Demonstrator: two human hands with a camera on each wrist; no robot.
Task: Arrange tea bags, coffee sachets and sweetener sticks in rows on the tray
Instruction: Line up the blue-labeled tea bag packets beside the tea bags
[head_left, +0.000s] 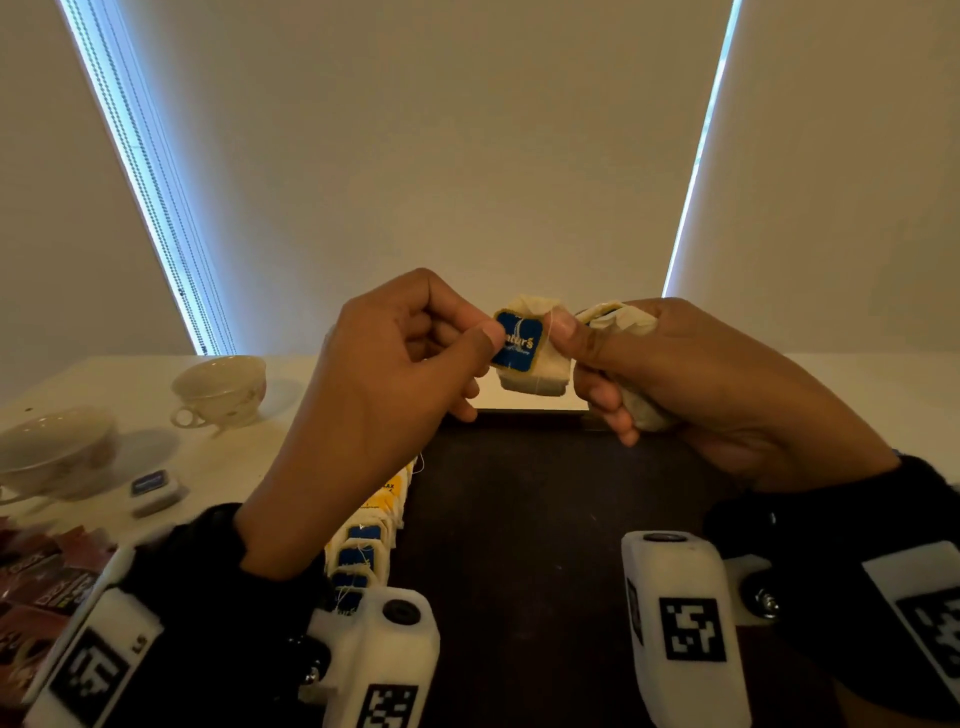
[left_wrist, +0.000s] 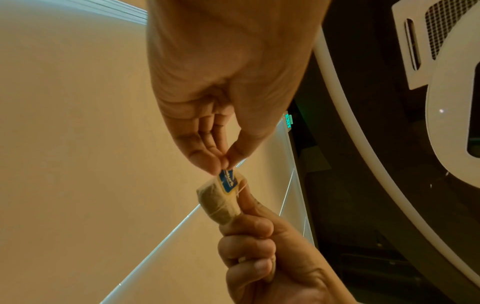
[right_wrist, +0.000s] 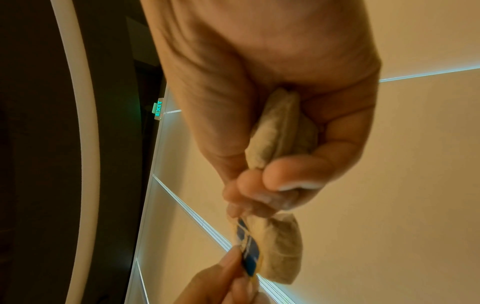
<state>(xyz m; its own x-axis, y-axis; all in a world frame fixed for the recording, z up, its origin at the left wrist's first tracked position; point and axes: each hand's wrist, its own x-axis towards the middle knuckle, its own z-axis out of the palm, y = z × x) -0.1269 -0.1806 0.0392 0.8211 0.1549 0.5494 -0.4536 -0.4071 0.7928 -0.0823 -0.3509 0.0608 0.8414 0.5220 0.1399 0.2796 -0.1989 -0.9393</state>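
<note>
Item list, placed against the dark tray (head_left: 545, 519), left to right.

1. Red coffee sachets (head_left: 41, 587): on the table, well left of the tray.
2. Two teacups (head_left: 221, 392): left of the tray, further back.
3. Loose tea bag (head_left: 153, 488): on the table between cups and tray.
4. Row of tea bags (head_left: 363, 545): along the tray's left edge, running front to back.
5. Your left hand (head_left: 384, 374): raised above the tray's far edge, thumb and forefinger pinching the blue tag (head_left: 518, 340).
6. Held tea bag (head_left: 535, 364): between both hands, above the far edge; tag faces you.
7. Your right hand (head_left: 691, 384): curled round spare tea bags (head_left: 618, 317), thumb pinching the held bag's right side.

Relation that matters: the row lies below and nearer you, on your left hand's side, so that hand probably places.
</note>
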